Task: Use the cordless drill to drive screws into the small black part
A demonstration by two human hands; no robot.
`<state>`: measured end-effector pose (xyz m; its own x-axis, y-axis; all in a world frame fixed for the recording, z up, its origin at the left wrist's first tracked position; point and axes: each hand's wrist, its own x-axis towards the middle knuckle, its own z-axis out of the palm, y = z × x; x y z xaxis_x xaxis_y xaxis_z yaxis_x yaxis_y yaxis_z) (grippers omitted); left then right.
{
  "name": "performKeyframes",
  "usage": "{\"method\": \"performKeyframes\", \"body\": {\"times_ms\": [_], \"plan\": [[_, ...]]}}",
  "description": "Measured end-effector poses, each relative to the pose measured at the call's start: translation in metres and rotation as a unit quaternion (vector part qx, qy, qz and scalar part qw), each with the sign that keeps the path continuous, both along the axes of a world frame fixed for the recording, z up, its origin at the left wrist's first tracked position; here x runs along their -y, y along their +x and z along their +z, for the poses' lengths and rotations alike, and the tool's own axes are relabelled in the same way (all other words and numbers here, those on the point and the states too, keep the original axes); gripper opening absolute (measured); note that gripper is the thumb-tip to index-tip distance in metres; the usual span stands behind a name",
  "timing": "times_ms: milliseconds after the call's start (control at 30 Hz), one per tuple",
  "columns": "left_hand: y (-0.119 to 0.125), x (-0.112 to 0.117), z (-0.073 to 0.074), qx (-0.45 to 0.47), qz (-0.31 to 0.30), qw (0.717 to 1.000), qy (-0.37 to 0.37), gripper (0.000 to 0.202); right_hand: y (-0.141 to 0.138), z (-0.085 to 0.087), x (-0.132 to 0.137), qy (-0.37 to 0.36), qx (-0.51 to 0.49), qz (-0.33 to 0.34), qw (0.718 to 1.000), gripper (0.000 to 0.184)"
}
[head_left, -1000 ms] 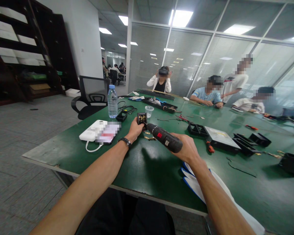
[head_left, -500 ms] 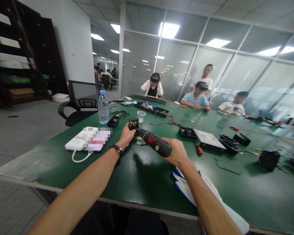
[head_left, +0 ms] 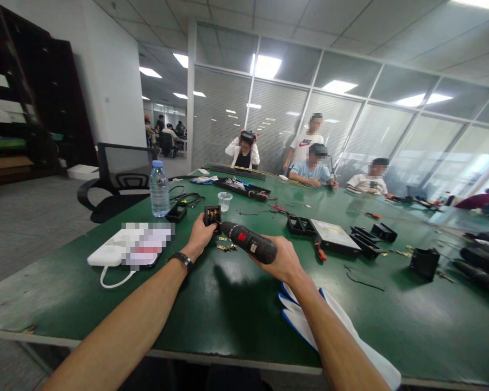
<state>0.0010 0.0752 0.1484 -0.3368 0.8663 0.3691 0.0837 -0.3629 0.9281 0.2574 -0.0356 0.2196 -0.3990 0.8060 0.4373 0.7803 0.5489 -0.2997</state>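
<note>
My left hand [head_left: 199, 235] is closed around a small black square part [head_left: 212, 214], holding it upright on the green table [head_left: 236, 304]. My right hand [head_left: 283, 258] grips a black electric screwdriver with a red mark [head_left: 248, 241]; its tip touches the black part. Small brass pieces [head_left: 225, 247] lie on the table just below the part. A dark watch sits on my left wrist.
A water bottle [head_left: 159, 188], a clear cup [head_left: 225, 201], a white power bank with cable [head_left: 106, 255], white-and-blue gloves [head_left: 301, 320], black trays [head_left: 297, 224], a flat metal unit [head_left: 332, 234] and an orange-handled tool [head_left: 320, 251] lie around. Several people sit and stand at the far end. An office chair [head_left: 114, 179] stands left.
The camera has tilted up and turned right, so everything sits further left and lower. My hands keep the same grip on the part and screwdriver. A standing person at the far end moved left.
</note>
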Motion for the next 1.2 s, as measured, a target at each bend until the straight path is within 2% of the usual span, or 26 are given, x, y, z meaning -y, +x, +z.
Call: {"method": "performKeyframes", "body": {"times_ms": [167, 333, 633, 867, 1200], "plan": [[0.001, 0.004, 0.003, -0.065, 0.030, 0.997, 0.002, 0.034, 0.000, 0.002, 0.001, 0.010, 0.033, 0.006, 0.999, 0.025], [0.002, 0.009, 0.006, -0.080, 0.051, 0.995, 0.009, 0.034, -0.003, 0.005, 0.003, 0.025, 0.068, 0.023, 0.997, 0.019], [0.000, 0.003, -0.001, -0.049, 0.034, 0.998, 0.017, 0.034, 0.001, -0.003, -0.003, -0.006, 0.021, 0.000, 1.000, 0.027], [-0.001, -0.002, -0.005, -0.018, 0.011, 1.000, 0.006, 0.035, -0.002, 0.000, 0.000, 0.014, 0.042, 0.009, 0.999, 0.031], [0.002, -0.001, -0.002, 0.030, -0.018, 0.999, 0.005, 0.033, 0.000, -0.001, 0.000, 0.008, 0.041, 0.001, 0.999, 0.034]]}}
